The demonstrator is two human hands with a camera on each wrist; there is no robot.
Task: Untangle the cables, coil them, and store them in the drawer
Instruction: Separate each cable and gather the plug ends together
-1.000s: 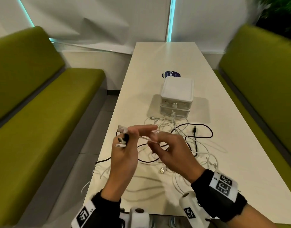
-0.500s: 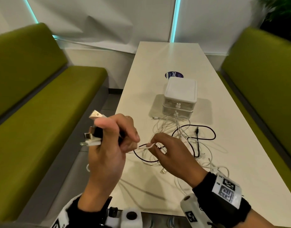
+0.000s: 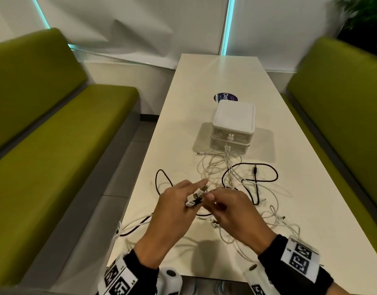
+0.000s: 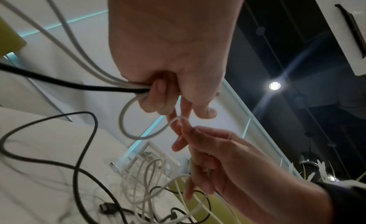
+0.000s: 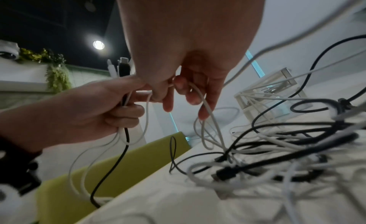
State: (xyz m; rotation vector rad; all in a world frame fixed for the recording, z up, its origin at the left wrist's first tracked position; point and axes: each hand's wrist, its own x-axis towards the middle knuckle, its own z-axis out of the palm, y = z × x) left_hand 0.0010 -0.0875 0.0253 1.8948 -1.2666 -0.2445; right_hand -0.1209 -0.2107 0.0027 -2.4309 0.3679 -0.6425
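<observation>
A tangle of white cables (image 3: 215, 169) and a black cable (image 3: 266, 179) lies on the white table (image 3: 217, 71), in front of a small white drawer box (image 3: 233, 122). My left hand (image 3: 183, 201) grips a bundle of cable ends, their white and black plugs (image 3: 195, 198) sticking out past the fingers. In the left wrist view its fingers (image 4: 158, 96) curl round black and white cables. My right hand (image 3: 221, 203) sits right beside it and pinches a white cable (image 4: 178, 118) looping from the left hand. The right wrist view shows the right hand (image 5: 178, 88), the white strand (image 5: 208, 111) and the left hand (image 5: 118, 105).
Green benches (image 3: 55, 145) (image 3: 343, 107) flank the table on both sides. A dark round sticker (image 3: 225, 97) lies behind the drawer box. Cable loops hang over the table's left edge (image 3: 123, 228). The box's drawers look closed.
My left hand, lifted out to the left with the plugs half a second ago, has come back down and right to meet the right hand. The right hand stays over the tangle.
</observation>
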